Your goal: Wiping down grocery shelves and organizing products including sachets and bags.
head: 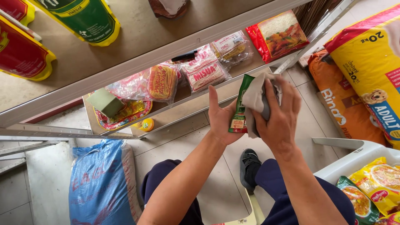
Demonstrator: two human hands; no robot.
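My left hand (220,118) holds a narrow green packet (241,106) with a red lower end, upright in front of the shelf edge. My right hand (278,114) presses a crumpled grey cloth (255,98) against the front of that packet. Both hands are raised in front of a metal shelf unit (137,62), just below its middle shelf. My legs in dark trousers and one black shoe show on the tiled floor below.
The lower shelf holds noodle packets (204,71), a red food packet (278,35) and a green block (106,103). Bottles stand on the upper shelf. A blue sack (102,183) lies at left, large yellow and orange sacks at right, and a white bin (354,160) holds packets.
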